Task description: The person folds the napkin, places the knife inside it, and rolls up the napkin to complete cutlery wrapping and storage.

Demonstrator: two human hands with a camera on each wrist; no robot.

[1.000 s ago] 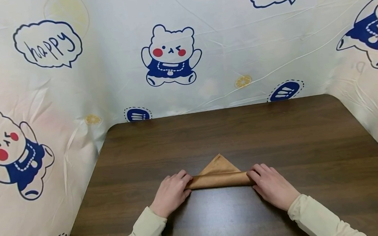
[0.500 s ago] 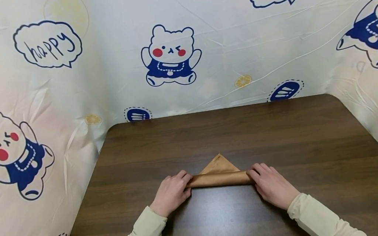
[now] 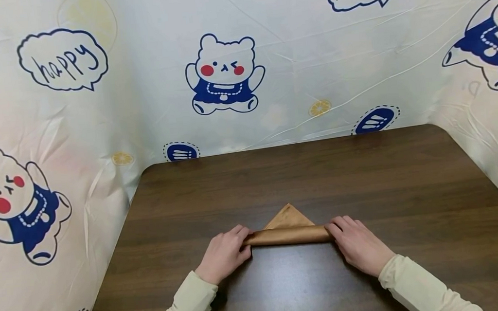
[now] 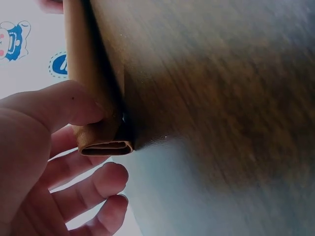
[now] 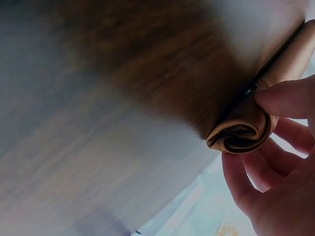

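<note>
A brown cloth (image 3: 288, 236) lies on the table, its near part rolled into a tube and a flat triangular tip pointing away. My left hand (image 3: 225, 252) pinches the tube's left end, thumb on the near side and fingers beyond it. In the left wrist view that end of the cloth (image 4: 106, 147) looks flattened, with layers showing. At the right end, my right hand (image 3: 358, 242) grips the tube between thumb and fingers. The right wrist view shows a spiral of rolled cloth (image 5: 241, 135) there.
The dark wooden table (image 3: 321, 179) stretches beyond and to both sides of the cloth. A pale curtain (image 3: 290, 64) printed with bears and "happy" bubbles hangs behind and along the sides of the table.
The rolled part has become slightly narrower, its near edge moving a little away from me. Both hands keep their places at the ends, the left shifting very slightly.
</note>
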